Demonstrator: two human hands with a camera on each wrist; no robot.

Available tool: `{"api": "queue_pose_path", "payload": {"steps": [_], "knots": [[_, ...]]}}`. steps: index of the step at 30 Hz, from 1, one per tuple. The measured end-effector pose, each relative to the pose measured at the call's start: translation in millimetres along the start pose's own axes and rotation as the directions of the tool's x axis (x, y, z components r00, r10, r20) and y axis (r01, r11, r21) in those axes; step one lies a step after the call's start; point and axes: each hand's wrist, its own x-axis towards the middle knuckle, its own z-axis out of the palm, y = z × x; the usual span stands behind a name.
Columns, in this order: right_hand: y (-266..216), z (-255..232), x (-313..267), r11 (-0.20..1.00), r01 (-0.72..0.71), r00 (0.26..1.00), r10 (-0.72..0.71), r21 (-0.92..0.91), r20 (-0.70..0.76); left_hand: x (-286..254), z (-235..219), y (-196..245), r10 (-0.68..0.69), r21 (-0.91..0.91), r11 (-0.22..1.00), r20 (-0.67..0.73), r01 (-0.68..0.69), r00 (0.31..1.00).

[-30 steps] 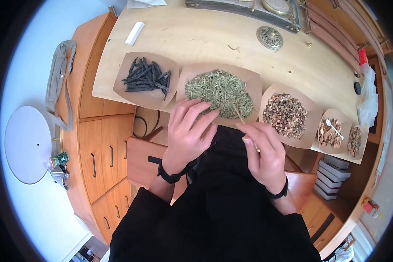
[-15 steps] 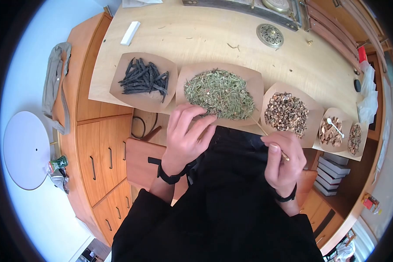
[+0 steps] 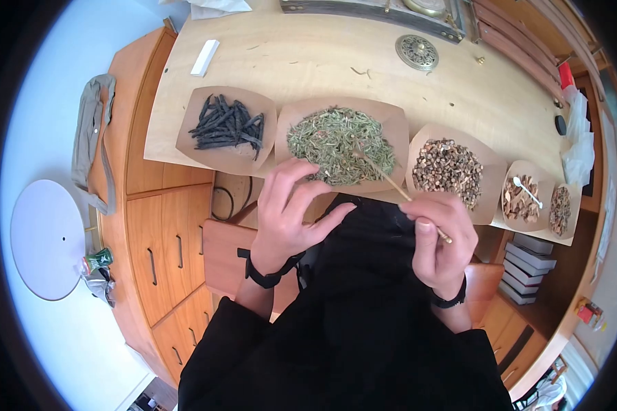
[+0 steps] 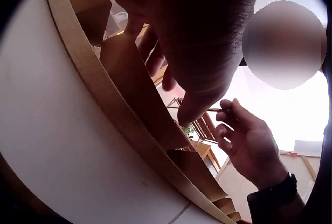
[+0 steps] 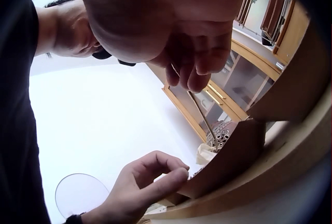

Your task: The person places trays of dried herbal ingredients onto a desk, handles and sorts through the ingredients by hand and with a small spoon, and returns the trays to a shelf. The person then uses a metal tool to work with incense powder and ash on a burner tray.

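My right hand pinches a thin brass-coloured stick, which slants up and left with its far tip over the dried green herbs. These herbs lie heaped in a brown paper tray at the table's front edge. At the tray's near left edge is my left hand, its fingers bent loosely and its thumb spread away, with nothing held. In the right wrist view the stick runs down from the fingers toward the tray; the left hand shows below.
Left stands a paper tray of black dried pods. To the right are trays of brown chopped pieces, bark-like chips with a white spoon, and mixed bits. Farther back lie a white block and a pierced metal lid.
My right hand moved right, and the stick's tip then came up over the herbs. The left thumb has spread away from the fingers. The view shifted slightly.
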Motion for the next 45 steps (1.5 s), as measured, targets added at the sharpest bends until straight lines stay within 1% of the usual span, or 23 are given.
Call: {"api": "queue_pose_path", "payload": {"steps": [1, 3, 5, 6, 7, 9, 10, 12, 13, 15, 17, 19, 21, 22, 24, 25, 27, 28, 31, 36, 40, 42, 45], "knots": [[0, -3, -3, 1.0, -0.014, 0.999, 0.013, -0.014, -0.042, 1, -1, 1, -0.017, 0.0, 1.0, -0.01, 0.017, 1.0], [3, -4, -3, 0.998, -0.033, 0.998, 0.03, -0.056, -0.055, 9, -2, 5, -0.025, -0.001, 1.0, -0.015, 0.025, 1.0], [6, 0, -6, 0.988, -0.068, 0.995, 0.057, -0.137, -0.084, 24, 0, 7, -0.154, -0.043, 0.987, -0.019, 0.153, 0.988], [6, 4, -6, 0.989, -0.07, 0.994, 0.059, -0.128, -0.087, 26, 1, 5, -0.195, -0.081, 0.977, 0.047, 0.199, 0.98], [6, 8, -6, 0.99, -0.072, 0.994, 0.06, -0.122, -0.096, 30, 0, 7, -0.189, -0.075, 0.979, 0.052, 0.192, 0.981], [8, 17, -2, 0.996, -0.085, 0.996, 0.085, -0.002, -0.041, 40, -2, 15, -0.206, 0.022, 0.979, 0.166, 0.205, 0.964], [10, 21, 0, 0.998, -0.057, 0.998, 0.057, 0.028, -0.017, 42, -1, 16, -0.195, 0.028, 0.981, 0.17, 0.193, 0.966], [6, 24, 2, 0.995, -0.063, 0.998, 0.063, 0.074, -0.004, 42, 2, 18, -0.241, -0.015, 0.969, 0.186, 0.248, 0.953], [5, 24, 3, 0.991, -0.07, 0.997, 0.067, 0.116, 0.025, 43, 2, 19, -0.237, -0.008, 0.97, 0.191, 0.243, 0.953], [6, 16, 1, 0.988, -0.068, 0.998, 0.065, 0.142, 0.021, 44, 3, 19, -0.24, -0.035, 0.967, 0.179, 0.25, 0.954], [9, 5, 0, 0.998, -0.046, 0.998, 0.044, 0.038, 0.042, 46, 2, 19, -0.219, 0.019, 0.976, 0.183, 0.219, 0.958], [12, -8, -4, 0.997, -0.064, 0.996, 0.062, 0.037, 0.065, 48, 2, 19, -0.197, 0.07, 0.98, 0.191, 0.187, 0.962], [16, -21, -11, 0.999, -0.008, 0.999, 0.01, 0.043, -0.044, 53, 1, 18, -0.123, 0.174, 0.981, 0.206, 0.087, 0.971], [12, -29, -14, 0.994, -0.076, 0.995, 0.08, 0.074, -0.059, 57, 0, 20, -0.122, 0.175, 0.981, 0.21, 0.085, 0.97], [14, -39, -20, 0.993, -0.103, 0.987, 0.109, 0.056, -0.119, 66, -2, 23, -0.163, 0.195, 0.975, 0.306, 0.106, 0.938], [16, -42, -22, 0.993, -0.111, 0.982, 0.116, 0.045, -0.149, 70, -2, 23, -0.157, 0.194, 0.976, 0.31, 0.099, 0.938], [18, -45, -28, 0.989, -0.135, 0.974, 0.143, 0.059, -0.177, 78, -1, 21, -0.165, 0.245, 0.967, 0.386, 0.072, 0.908], [19, -45, -30, 0.985, -0.157, 0.966, 0.169, 0.076, -0.196, 81, 0, 18, -0.159, 0.247, 0.967, 0.391, 0.064, 0.907], [22, -44, -36, 0.989, -0.131, 0.97, 0.142, 0.065, -0.197, 90, 5, 11, -0.13, 0.247, 0.969, 0.452, 0.016, 0.883], [24, -44, -40, 0.993, -0.1, 0.968, 0.112, 0.062, -0.227, 99, 8, 11, -0.158, 0.218, 0.975, 0.55, 0.043, 0.82], [27, -47, -43, 0.998, -0.061, 0.969, 0.064, 0.021, -0.237, 99, 12, 4, -0.139, 0.163, 0.985, 0.547, 0.058, 0.825], [27, -49, -44, 0.998, -0.066, 0.969, 0.07, 0.025, -0.236, 99, 11, 1, -0.133, 0.044, 0.991, 0.52, 0.129, 0.844], [30, -52, -45, 0.997, -0.07, 0.967, 0.074, 0.027, -0.243, 103, 7, 2, -0.115, -0.012, 0.99, 0.507, 0.141, 0.854]]}}
